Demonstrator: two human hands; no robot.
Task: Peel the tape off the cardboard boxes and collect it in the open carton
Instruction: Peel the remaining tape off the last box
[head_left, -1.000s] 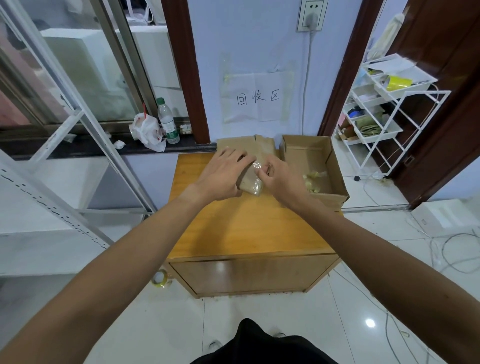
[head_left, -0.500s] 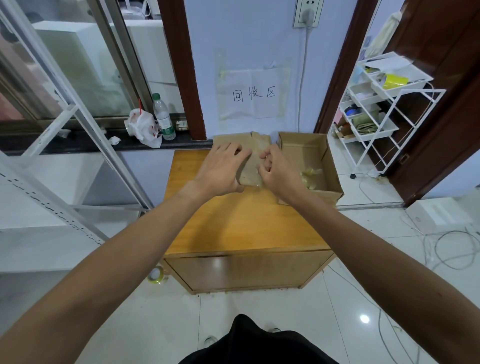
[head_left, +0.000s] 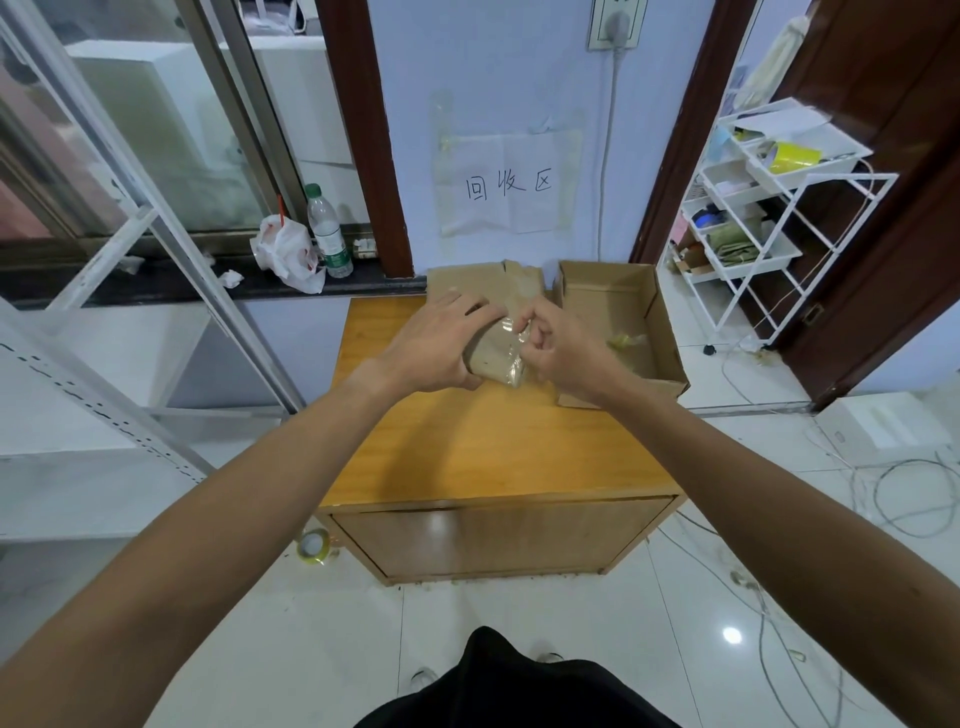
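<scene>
A small taped cardboard box (head_left: 496, 358) lies on the wooden cabinet top (head_left: 483, 447), wrapped in shiny clear tape. My left hand (head_left: 441, 345) holds the box from the left, fingers spread over its top and thumb under its near side. My right hand (head_left: 558, 345) has curled fingers pinching the tape at the box's right upper edge. Flattened cardboard (head_left: 485, 283) lies behind the hands. The open carton (head_left: 657, 317) stands to the right, with crumpled yellowish tape (head_left: 626, 340) inside.
A tape roll (head_left: 313, 546) lies on the tiled floor by the cabinet's left corner. A bottle (head_left: 328, 234) and plastic bag (head_left: 283, 252) sit on the dark sill at left. A white wire shelf (head_left: 769, 218) stands right; cables (head_left: 909, 499) trail on the floor.
My right hand's fingers have curled tighter on the tape at the box's right edge. My left hand keeps its hold on the box, which stays in place.
</scene>
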